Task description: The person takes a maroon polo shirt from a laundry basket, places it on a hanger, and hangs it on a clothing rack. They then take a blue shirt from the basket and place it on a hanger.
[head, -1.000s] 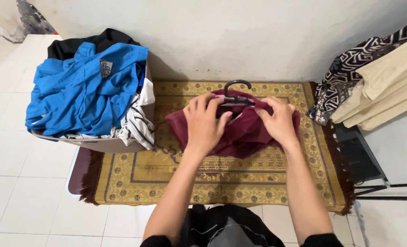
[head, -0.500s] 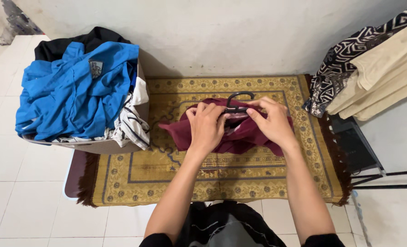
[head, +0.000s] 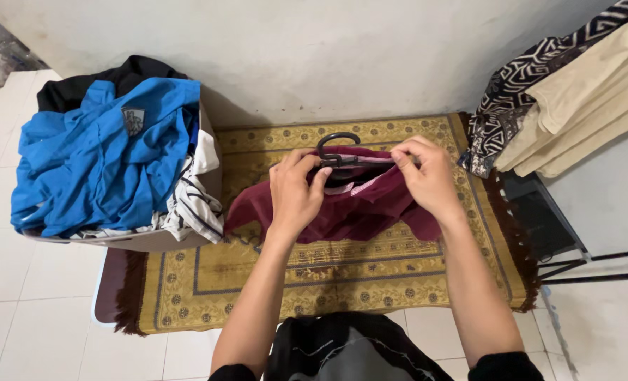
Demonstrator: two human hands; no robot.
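While only the hook of the black hanger (head: pixel 336 144) shows, left hand (head: pixel 294 192) and right hand (head: pixel 427 176) grip the maroon garment's (head: pixel 360 212) collar near the rug's (head: pixel 328 282) far edge, covering the hanger's shoulders.

1. A maroon shirt (head: pixel 356 212) of soft, matt cloth, its black hanger (head: pixel 336 149) of smooth, faintly glossy plastic.
2. A yellow patterned rug (head: pixel 328 275) of flat woven cloth, dark fringe at its ends.
3. A blue shirt (head: pixel 102 162) of smooth, slightly shiny fabric.
4. White floor tiles (head: pixel 25 310), glazed and smooth.
5. A rough, matt plastered wall (head: pixel 328 56).
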